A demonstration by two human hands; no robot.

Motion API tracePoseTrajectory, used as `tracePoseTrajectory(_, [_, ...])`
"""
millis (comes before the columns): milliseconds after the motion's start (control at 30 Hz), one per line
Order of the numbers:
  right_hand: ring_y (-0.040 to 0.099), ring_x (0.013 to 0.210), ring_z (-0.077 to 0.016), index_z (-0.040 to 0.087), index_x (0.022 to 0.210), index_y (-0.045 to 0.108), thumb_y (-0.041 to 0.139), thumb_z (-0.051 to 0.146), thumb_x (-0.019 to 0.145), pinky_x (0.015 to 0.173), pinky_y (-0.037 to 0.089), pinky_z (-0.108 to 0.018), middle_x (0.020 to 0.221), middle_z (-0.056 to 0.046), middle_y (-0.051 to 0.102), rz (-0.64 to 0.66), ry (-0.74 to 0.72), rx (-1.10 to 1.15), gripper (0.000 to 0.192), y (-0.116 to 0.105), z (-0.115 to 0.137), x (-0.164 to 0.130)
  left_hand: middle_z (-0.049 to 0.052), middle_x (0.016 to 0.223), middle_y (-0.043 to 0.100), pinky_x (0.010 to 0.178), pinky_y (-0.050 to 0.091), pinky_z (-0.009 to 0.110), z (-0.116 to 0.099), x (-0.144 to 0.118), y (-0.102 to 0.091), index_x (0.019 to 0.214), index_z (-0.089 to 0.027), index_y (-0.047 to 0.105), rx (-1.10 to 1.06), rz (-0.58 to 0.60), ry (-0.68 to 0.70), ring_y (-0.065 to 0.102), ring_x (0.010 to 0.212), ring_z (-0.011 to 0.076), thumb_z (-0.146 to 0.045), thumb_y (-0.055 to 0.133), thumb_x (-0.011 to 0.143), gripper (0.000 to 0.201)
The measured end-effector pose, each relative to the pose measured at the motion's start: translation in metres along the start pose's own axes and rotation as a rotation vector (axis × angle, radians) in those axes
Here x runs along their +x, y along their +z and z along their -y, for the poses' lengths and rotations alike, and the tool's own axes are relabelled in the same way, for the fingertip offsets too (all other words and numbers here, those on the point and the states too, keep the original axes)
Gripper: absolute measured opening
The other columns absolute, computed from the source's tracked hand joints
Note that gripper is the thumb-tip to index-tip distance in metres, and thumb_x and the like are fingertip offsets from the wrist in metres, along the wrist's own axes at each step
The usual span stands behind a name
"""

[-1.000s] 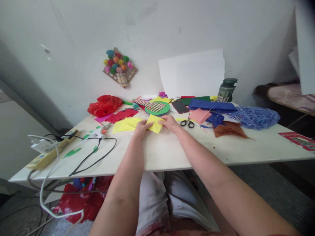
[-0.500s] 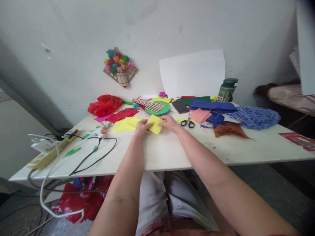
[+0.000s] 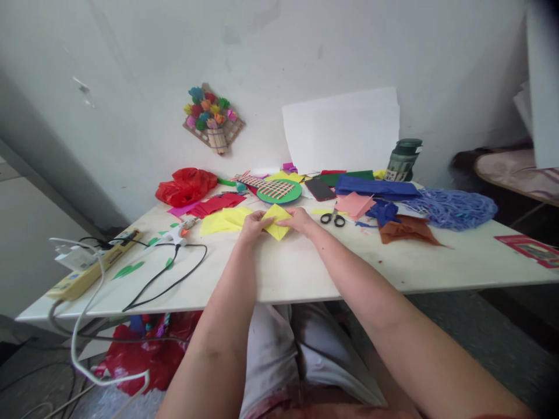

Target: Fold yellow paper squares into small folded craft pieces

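Between my two hands is a small square of yellow paper [image 3: 278, 230], turned corner-on with creases across it. My left hand [image 3: 254, 226] pinches its left corner, thumb on top. The right corner is pinched by my right hand [image 3: 301, 221]; the fingers beneath the paper are hidden. Just left of my left hand lies a larger yellow paper sheet [image 3: 223, 221]. Black-handled scissors [image 3: 332, 219] rest right of my right hand. Beyond the hands sits a green disc [image 3: 297, 192] with a woven lattice of thin striped sticks [image 3: 275, 188] on it.
At left are a glue gun [image 3: 176, 235], its black cord and a power strip [image 3: 94, 267]. Red crepe paper [image 3: 187, 186], a phone [image 3: 321, 189], pink papers [image 3: 354, 205], blue string [image 3: 458, 209], brown paper [image 3: 408, 230] and a green bottle [image 3: 404, 160] lie around the white table [image 3: 332, 273].
The yellow square has shifted very slightly toward me and to the right in my fingers. Both hands keep their pinch; the things on the table stay put.
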State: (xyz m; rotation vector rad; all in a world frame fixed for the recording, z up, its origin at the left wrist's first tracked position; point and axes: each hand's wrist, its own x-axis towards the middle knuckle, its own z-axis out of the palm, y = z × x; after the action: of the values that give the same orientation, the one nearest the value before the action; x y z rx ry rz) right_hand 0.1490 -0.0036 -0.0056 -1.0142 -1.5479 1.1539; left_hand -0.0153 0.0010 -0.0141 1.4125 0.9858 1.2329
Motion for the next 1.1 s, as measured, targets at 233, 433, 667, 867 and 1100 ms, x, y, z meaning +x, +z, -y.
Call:
tracePoseTrajectory(233, [0.057, 0.06, -0.0127, 0.011, 0.076, 0.064, 0.072, 0.02, 0.047, 0.054, 0.044, -0.023, 0.067, -0.002, 0.064, 0.008, 0.048, 0.099, 0.032, -0.0012, 0.0013, -0.0017, 0.005, 0.067, 0.063, 0.055, 0.048, 0.031, -0.0025, -0.0013, -0.005, 0.076, -0.013, 0.056, -0.137, 0.008, -0.124, 0.059, 0.058, 0.0181, -0.043, 0.062, 0.059, 0.035])
tracePoseTrajectory(433, [0.052, 0.053, -0.0089, 0.012, 0.075, 0.063, 0.072, 0.02, 0.046, 0.044, 0.037, -0.017, 0.063, 0.0, 0.062, 0.013, 0.088, 0.088, 0.031, -0.0037, 0.0025, -0.0023, 0.004, 0.064, 0.061, 0.053, 0.047, 0.027, -0.0009, -0.0025, -0.0076, 0.071, -0.013, 0.055, -0.094, 0.048, -0.07, 0.057, 0.055, 0.014, -0.038, 0.067, 0.056, 0.032])
tracePoseTrajectory(667, [0.042, 0.043, -0.0044, 0.012, 0.078, 0.062, 0.07, 0.024, 0.051, 0.035, 0.026, -0.014, 0.056, 0.003, 0.057, 0.087, 0.069, 0.014, 0.031, -0.007, -0.0012, -0.0006, 0.003, 0.064, 0.061, 0.053, 0.046, 0.026, -0.003, -0.0059, -0.0047, 0.076, -0.013, 0.057, -0.062, 0.111, -0.073, 0.057, 0.056, 0.0145, -0.037, 0.069, 0.054, 0.035])
tracePoseTrajectory(867, [0.04, 0.042, -0.0038, 0.013, 0.076, 0.06, 0.068, 0.025, 0.053, 0.034, 0.025, -0.014, 0.055, 0.004, 0.054, 0.134, 0.034, -0.06, 0.028, -0.0039, -0.0018, -0.0016, 0.002, 0.061, 0.061, 0.054, 0.044, 0.025, 0.002, -0.0028, -0.0026, 0.07, -0.012, 0.057, -0.023, 0.097, -0.055, 0.056, 0.054, 0.0138, -0.033, 0.072, 0.05, 0.032])
tracePoseTrajectory(1100, [0.041, 0.041, -0.0032, 0.013, 0.081, 0.058, 0.064, 0.025, 0.061, 0.032, 0.025, -0.013, 0.058, 0.003, 0.054, 0.152, 0.025, -0.029, 0.024, -0.0043, -0.0009, -0.002, -0.001, 0.057, 0.058, 0.049, 0.04, 0.022, 0.0056, 0.0016, -0.006, 0.068, -0.013, 0.055, -0.011, 0.055, -0.022, 0.054, 0.05, 0.0109, -0.032, 0.071, 0.049, 0.031])
